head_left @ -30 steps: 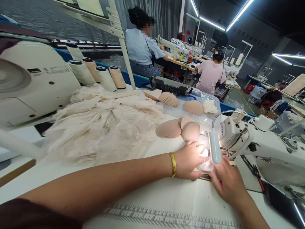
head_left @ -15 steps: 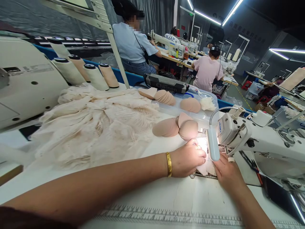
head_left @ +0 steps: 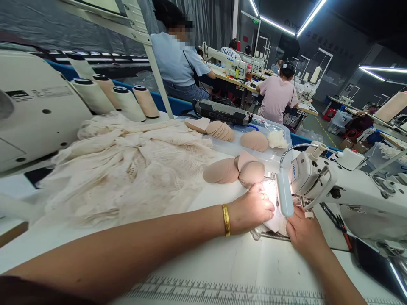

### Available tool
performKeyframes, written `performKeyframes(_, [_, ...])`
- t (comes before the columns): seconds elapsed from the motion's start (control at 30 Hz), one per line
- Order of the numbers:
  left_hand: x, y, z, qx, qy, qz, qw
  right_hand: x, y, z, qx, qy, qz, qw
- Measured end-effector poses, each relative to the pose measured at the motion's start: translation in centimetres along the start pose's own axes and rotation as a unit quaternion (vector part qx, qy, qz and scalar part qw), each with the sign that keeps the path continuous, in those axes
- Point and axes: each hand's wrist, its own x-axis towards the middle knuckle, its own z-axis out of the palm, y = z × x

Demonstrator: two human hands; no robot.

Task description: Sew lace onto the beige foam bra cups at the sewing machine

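Under the lit lamp of a white sewing machine (head_left: pixel 321 178) lies a pale piece of fabric (head_left: pixel 271 223), lace-like at its edge. My left hand (head_left: pixel 252 209), a gold bangle at its wrist, is closed on the left side of this piece, thumb and fingers pinching it. On the right, my right hand (head_left: pixel 303 231) rests with its fingers stretched out at the fabric's edge, close by the presser foot. The lamp (head_left: pixel 285 195) hides part of the fabric and the needle. Beige bra cups (head_left: pixel 222 170) are stacked just beyond my left hand.
A heap of cream lace (head_left: pixel 133 169) covers the table's left side. Thread cones (head_left: pixel 144 101) stand behind it. A clear plastic lid (head_left: pixel 222 148) carries more cups. Black-handled snips (head_left: pixel 332 216) and a phone (head_left: pixel 375 262) lie at right. A ruler strip (head_left: pixel 222 290) runs along the front. Other people sit farther off.
The fabric has shifted and turned slightly under the lamp, with both hands staying almost in place on it. The view has tilted a little.
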Motion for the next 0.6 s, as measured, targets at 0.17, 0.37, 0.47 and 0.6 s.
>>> performKeyframes(0.17, [0.29,0.05,0.12,-0.012,-0.008,0.014,1.000,0.11,-0.12,0.04,-0.024,-0.002,0.007,1.000])
performKeyframes(0.37, [0.29,-0.10,0.33,-0.039,0.007,0.016,0.999,-0.01,-0.12,-0.04,-0.013,-0.011,0.006,1.000])
performKeyframes(0.47, [0.26,-0.22,0.22,-0.045,-0.002,0.017,0.999,-0.08,-0.34,-0.33,0.003,0.006,0.009,1.000])
performKeyframes(0.6, [0.37,-0.30,-0.14,-0.046,-0.013,0.014,0.999,0.01,-0.50,-0.82,-0.001,0.049,0.002,0.999])
